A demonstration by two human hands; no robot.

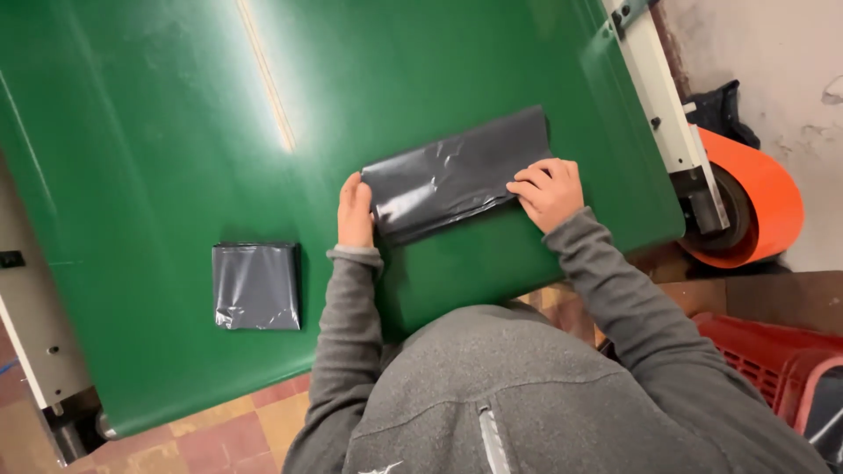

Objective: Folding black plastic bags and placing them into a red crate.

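One folded grey plastic bag (256,286) already lies finished on your green belt (158,132); your left hand (355,213) and right hand (550,191), both open, press flat a half-folded grey bag (452,171)

Hidden and cut-off parts around the green desk

The green desk (158,132) is cut off by the top and left edges, and its near edge is covered by the grey sleeves. The fingertips of the left hand (355,213) are tucked out of sight against the dark plastic bag (457,171), whose lower right corner is covered by the right hand (549,191). The red crate (764,355) and orange roller (760,206) are only partly seen.
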